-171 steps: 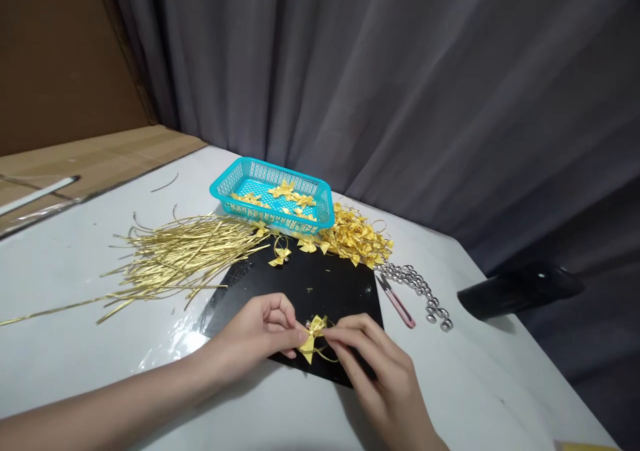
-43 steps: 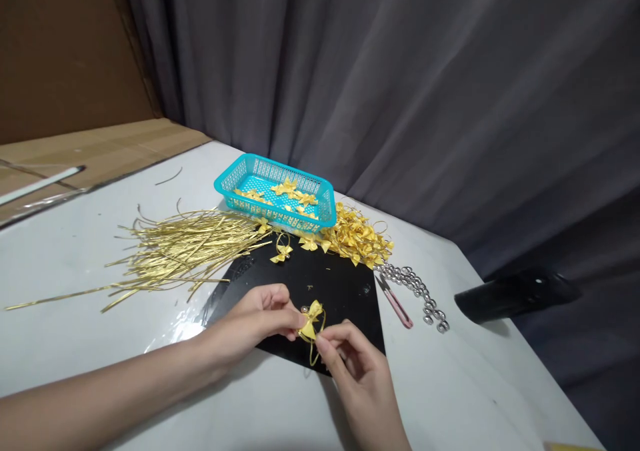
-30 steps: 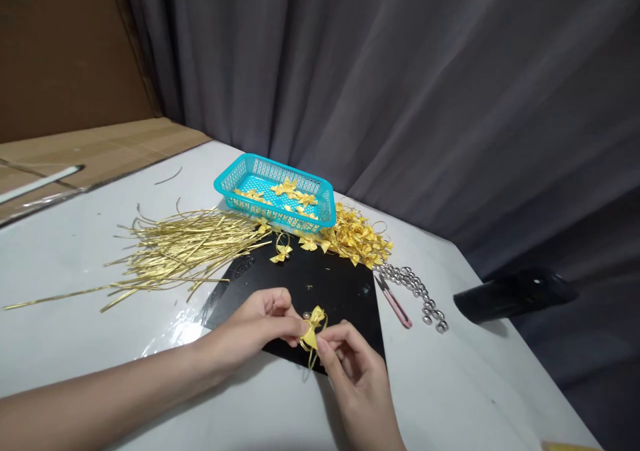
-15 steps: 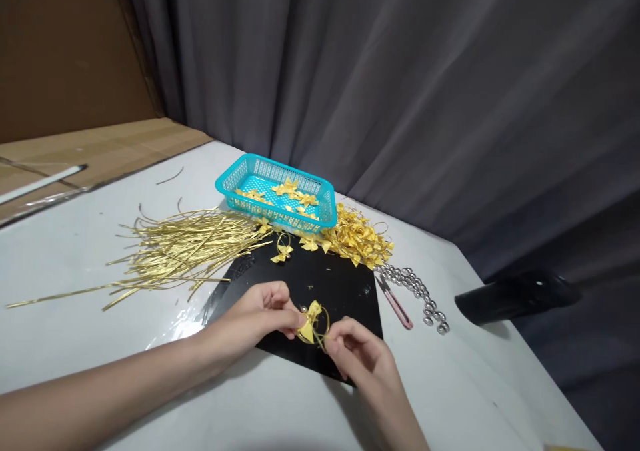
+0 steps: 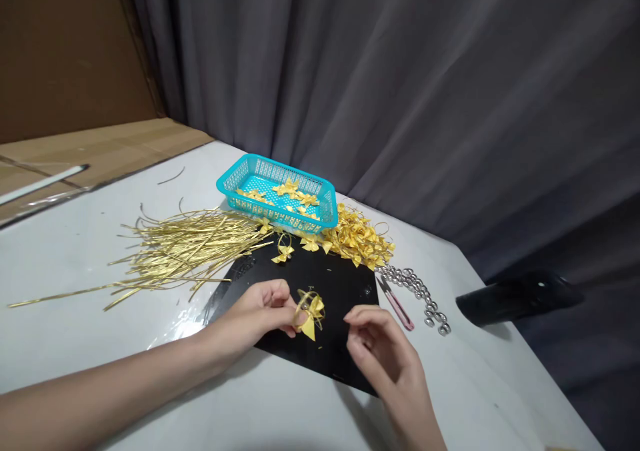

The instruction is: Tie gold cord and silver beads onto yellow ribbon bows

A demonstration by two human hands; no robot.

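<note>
Between the thumb and fingers of my left hand (image 5: 267, 310) is a yellow ribbon bow (image 5: 311, 318) with a thin gold cord looped around it. The bow hangs over the black mat (image 5: 345, 304). My right hand (image 5: 387, 358) is apart from it, at the mat's right edge, fingers curled with a gap between thumb and forefinger and nothing visible in them. Another yellow bow with a cord loop (image 5: 283, 252) lies on the mat's far part. A tiny yellow bit rests on the mat below the held bow.
A turquoise basket (image 5: 280, 218) holds several yellow bows. Left of it lie many gold cords (image 5: 185, 248); a heap of yellow bows (image 5: 357, 234) lies right. Pink-handled snips (image 5: 399, 306), silver beads (image 5: 429, 301) and a black cylindrical object (image 5: 500, 299) are farther right.
My right hand has let go of the cord and moved right, its fingers parting. The bow, still in my left hand, has turned, and its cord loop now sits higher and closer to it.
</note>
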